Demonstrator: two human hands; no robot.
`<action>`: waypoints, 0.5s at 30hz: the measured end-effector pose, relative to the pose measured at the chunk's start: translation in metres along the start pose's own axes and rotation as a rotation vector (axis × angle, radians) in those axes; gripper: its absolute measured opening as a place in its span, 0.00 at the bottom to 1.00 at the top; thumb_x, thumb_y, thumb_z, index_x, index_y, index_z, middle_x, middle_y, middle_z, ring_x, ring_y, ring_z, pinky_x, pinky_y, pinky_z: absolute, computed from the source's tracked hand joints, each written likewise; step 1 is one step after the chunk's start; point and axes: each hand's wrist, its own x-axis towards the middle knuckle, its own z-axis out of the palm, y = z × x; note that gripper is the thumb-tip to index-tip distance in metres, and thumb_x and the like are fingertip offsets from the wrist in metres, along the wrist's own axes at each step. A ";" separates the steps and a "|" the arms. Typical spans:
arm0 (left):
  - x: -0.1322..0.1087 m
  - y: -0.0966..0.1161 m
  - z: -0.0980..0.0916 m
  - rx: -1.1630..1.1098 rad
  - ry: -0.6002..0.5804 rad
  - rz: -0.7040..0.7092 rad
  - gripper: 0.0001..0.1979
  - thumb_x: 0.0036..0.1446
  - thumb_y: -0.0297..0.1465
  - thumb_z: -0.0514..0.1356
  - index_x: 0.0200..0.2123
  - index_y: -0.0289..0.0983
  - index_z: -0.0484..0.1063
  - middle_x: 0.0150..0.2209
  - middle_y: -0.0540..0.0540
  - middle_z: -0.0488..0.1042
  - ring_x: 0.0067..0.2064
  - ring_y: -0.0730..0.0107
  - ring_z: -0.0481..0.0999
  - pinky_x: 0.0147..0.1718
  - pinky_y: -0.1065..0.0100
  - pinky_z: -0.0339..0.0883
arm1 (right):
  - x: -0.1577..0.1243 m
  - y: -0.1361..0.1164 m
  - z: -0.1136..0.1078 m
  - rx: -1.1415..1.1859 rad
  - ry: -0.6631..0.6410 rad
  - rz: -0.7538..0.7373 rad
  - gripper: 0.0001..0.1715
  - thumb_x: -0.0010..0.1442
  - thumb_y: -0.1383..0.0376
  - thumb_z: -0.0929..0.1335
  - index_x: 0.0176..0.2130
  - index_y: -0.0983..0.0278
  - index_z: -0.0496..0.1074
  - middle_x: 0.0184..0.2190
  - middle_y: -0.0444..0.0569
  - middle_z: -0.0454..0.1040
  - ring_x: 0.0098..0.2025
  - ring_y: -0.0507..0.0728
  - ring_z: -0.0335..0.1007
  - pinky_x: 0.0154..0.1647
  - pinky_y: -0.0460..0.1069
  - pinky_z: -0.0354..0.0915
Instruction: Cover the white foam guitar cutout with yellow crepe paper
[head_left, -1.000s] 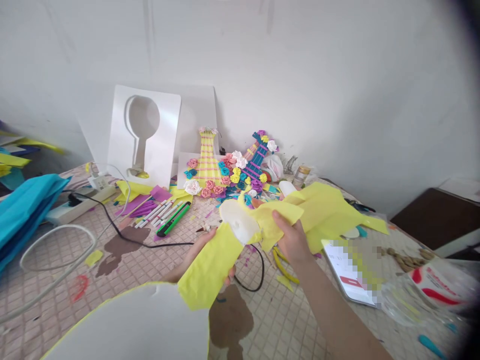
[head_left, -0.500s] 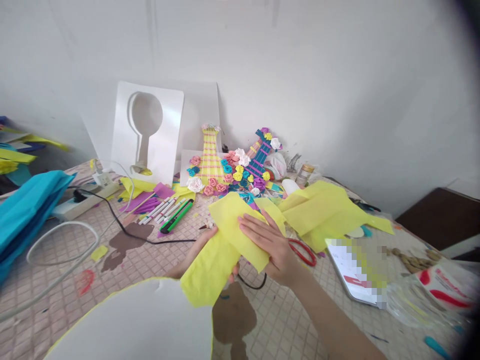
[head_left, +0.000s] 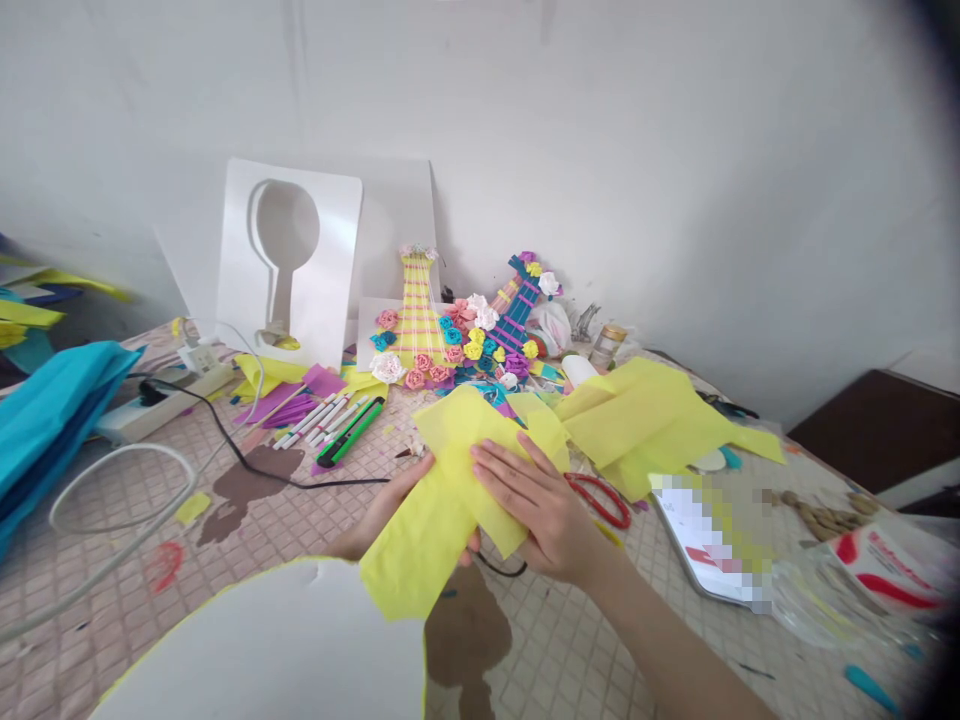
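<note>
My right hand (head_left: pixel 536 505) lies with its fingers stretched flat on a sheet of yellow tissue paper (head_left: pixel 450 480) and presses it down over a hidden white shape. My left hand (head_left: pixel 379 520) is mostly under that paper and grips the covered piece from the left; only a few fingers show. A large white foam board with a yellow edge (head_left: pixel 270 650) sits just below the hands. More yellow tissue paper (head_left: pixel 652 415) lies loose to the right, with red scissors (head_left: pixel 600 498) beside my right hand.
Two flower-decorated paper guitars (head_left: pixel 450 330) lean against the wall beside a white foam cut-out panel (head_left: pixel 289 260). Markers and a green cutter (head_left: pixel 349 430), a black cable (head_left: pixel 247 465), a power strip (head_left: pixel 161 400), blue paper (head_left: pixel 45 420) and a phone (head_left: pixel 709 540) lie around.
My right hand went from pinching the yellow paper beside the bare white end to lying flat on the paper folded over it. The white end is now covered.
</note>
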 end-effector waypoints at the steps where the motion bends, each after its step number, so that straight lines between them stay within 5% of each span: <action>1: -0.001 0.000 -0.001 -0.084 -0.049 -0.092 0.38 0.55 0.53 0.41 0.38 0.22 0.71 0.28 0.38 0.76 0.29 0.62 0.77 0.30 0.65 0.66 | 0.000 0.000 0.000 -0.006 -0.004 -0.004 0.30 0.58 0.69 0.55 0.59 0.72 0.52 0.59 0.56 0.57 0.62 0.59 0.45 0.61 0.63 0.43; 3: -0.003 0.000 -0.001 -0.258 -0.129 -0.233 0.38 0.54 0.54 0.42 0.41 0.23 0.71 0.32 0.36 0.77 0.32 0.61 0.77 0.32 0.67 0.66 | -0.001 0.000 0.000 -0.026 -0.013 -0.012 0.29 0.58 0.68 0.55 0.59 0.73 0.53 0.59 0.56 0.57 0.63 0.59 0.45 0.62 0.63 0.43; 6: -0.005 0.003 0.001 -0.343 -0.151 -0.254 0.37 0.56 0.52 0.40 0.45 0.25 0.69 0.34 0.36 0.77 0.33 0.61 0.78 0.30 0.68 0.67 | 0.000 -0.001 0.000 -0.071 -0.041 -0.027 0.29 0.58 0.68 0.56 0.58 0.74 0.54 0.59 0.57 0.56 0.63 0.58 0.44 0.62 0.62 0.42; 10: -0.008 0.007 0.010 -0.292 -0.070 -0.224 0.41 0.55 0.54 0.36 0.47 0.24 0.67 0.30 0.37 0.77 0.29 0.62 0.78 0.28 0.68 0.66 | 0.001 -0.007 -0.002 -0.110 -0.061 -0.023 0.32 0.55 0.62 0.59 0.57 0.75 0.57 0.59 0.58 0.56 0.63 0.62 0.41 0.62 0.63 0.39; 15: -0.015 0.010 0.017 -0.251 0.105 -0.237 0.27 0.55 0.44 0.52 0.49 0.29 0.66 0.32 0.41 0.78 0.31 0.63 0.77 0.31 0.69 0.67 | -0.012 -0.012 -0.008 -0.048 0.111 -0.085 0.32 0.54 0.53 0.59 0.55 0.64 0.61 0.56 0.54 0.62 0.61 0.65 0.47 0.60 0.67 0.37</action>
